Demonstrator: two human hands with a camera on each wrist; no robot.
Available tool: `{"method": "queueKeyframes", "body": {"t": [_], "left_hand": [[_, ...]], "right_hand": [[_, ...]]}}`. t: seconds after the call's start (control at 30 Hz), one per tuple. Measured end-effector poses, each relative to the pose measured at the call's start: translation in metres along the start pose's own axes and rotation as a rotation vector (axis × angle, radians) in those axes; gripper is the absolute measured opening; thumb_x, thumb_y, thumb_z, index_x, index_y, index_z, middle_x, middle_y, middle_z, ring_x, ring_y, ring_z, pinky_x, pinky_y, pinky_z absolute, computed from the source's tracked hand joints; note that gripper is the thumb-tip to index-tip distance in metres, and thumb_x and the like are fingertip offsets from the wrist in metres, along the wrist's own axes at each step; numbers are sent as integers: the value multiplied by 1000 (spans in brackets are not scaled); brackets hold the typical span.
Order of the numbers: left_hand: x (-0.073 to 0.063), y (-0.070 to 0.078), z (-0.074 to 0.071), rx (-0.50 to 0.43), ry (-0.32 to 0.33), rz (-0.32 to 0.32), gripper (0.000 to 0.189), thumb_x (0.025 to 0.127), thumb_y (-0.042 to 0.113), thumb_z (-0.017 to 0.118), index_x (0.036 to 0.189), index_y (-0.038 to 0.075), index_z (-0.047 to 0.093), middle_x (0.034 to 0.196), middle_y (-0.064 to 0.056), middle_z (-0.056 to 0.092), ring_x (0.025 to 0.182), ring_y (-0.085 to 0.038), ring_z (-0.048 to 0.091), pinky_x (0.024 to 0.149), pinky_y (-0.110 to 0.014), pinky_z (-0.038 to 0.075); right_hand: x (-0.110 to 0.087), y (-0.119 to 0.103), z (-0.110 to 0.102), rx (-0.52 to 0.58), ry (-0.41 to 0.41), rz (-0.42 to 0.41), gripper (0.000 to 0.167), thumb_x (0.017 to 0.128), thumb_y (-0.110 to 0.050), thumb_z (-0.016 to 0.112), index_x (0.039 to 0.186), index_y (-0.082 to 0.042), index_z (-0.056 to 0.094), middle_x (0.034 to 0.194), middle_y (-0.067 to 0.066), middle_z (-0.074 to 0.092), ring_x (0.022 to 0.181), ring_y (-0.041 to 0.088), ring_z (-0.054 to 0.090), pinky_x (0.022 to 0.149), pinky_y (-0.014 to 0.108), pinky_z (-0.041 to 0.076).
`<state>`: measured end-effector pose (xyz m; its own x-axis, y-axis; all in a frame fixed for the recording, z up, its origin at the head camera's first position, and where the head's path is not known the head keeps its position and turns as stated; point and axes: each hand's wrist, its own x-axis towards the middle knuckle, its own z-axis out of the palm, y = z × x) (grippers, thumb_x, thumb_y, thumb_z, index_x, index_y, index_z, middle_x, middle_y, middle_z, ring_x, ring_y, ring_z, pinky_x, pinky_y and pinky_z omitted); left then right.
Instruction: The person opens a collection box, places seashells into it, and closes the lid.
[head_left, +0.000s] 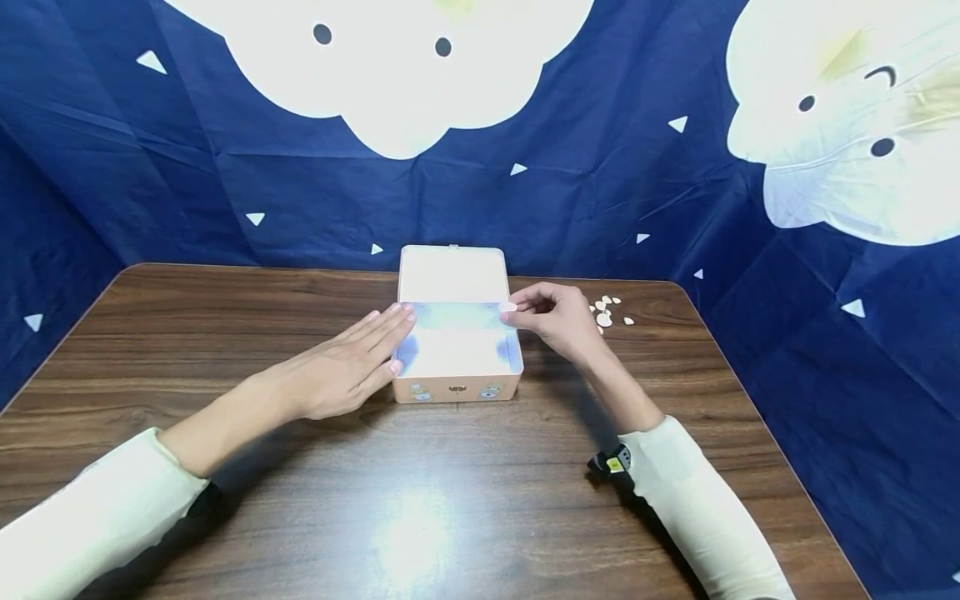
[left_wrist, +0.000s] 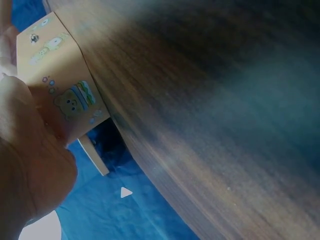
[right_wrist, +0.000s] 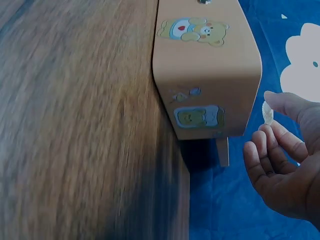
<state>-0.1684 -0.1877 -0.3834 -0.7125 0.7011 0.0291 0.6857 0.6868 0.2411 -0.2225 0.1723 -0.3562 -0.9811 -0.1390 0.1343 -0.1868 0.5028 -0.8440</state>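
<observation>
Right hand (head_left: 558, 321) pinches shell (right_wrist: 268, 113) by box's (head_left: 456, 390) right rim; fingertip hold presumably suits its smallness. Left hand (head_left: 343, 372), fingers straight against opposite side, probably steadies box. White pieces (head_left: 603, 319) rightward on worktop (head_left: 300, 492).

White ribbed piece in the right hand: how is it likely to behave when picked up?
The white ribbed piece is probably light, being small and held in just a pinch by the right hand. It seems stiff, showing no sag. It may be fragile, looking thin in the wrist view.
</observation>
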Motion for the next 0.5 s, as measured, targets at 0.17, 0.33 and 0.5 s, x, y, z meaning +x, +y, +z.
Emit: {"method": "queueKeyframes", "body": {"t": [0.17, 0.33, 0.5], "left_hand": [[0, 0, 1, -2, -8, -7, 70, 125, 40, 31, 182, 7, 8, 192, -10, 0, 180, -33, 5, 149, -48, 6], [-1, 0, 1, -5, 6, 4, 69, 125, 38, 31, 182, 5, 8, 192, -14, 3, 179, -36, 7, 149, -51, 8], [-1, -1, 0, -4, 1, -1, 70, 125, 38, 31, 182, 6, 7, 192, -13, 2, 180, -35, 6, 149, -50, 8]], "right_hand": [[0, -5, 8, 37, -11, -9, 28, 89, -21, 98, 110, -7, 87, 97, 5, 83, 84, 12, 70, 72, 17, 56], [0, -11, 16, 88, -23, -22, 28, 88, -18, 98, 110, -5, 86, 97, 4, 82, 85, 12, 70, 72, 17, 57], [0, -16, 21, 98, -43, -40, 27, 88, -17, 97, 110, -6, 87, 98, 6, 83, 86, 13, 72, 72, 18, 58]]}}
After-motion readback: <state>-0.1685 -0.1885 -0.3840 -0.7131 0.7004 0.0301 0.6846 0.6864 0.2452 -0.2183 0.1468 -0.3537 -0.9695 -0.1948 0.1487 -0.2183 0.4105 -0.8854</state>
